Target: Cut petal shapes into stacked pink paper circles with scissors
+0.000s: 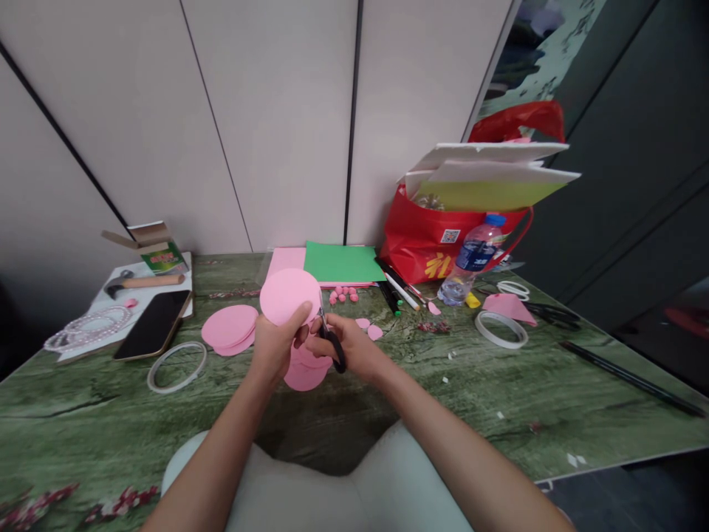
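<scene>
A round pink paper disc (289, 294) is pinched in my left hand (280, 341), thumb on its face. My right hand (346, 346) is closed on black-handled scissors (337, 353), whose blades point up at the disc's right edge. Below my hands, more pink discs (306, 375) lie on the table, partly hidden by my fingers. Two or more overlapping pink discs (230, 328) rest left of my left hand. Small pink petal-shaped pieces (375, 332) and several pink balls (343, 295) are just beyond my right hand.
Green sheets (344, 263) and pens (402, 290) lie at the back. A red bag (410, 240) and a water bottle (470, 267) stand behind at right. Tape rolls (501, 330) lie on both sides. A phone (153, 325), hammer (149, 281), beads and box are left.
</scene>
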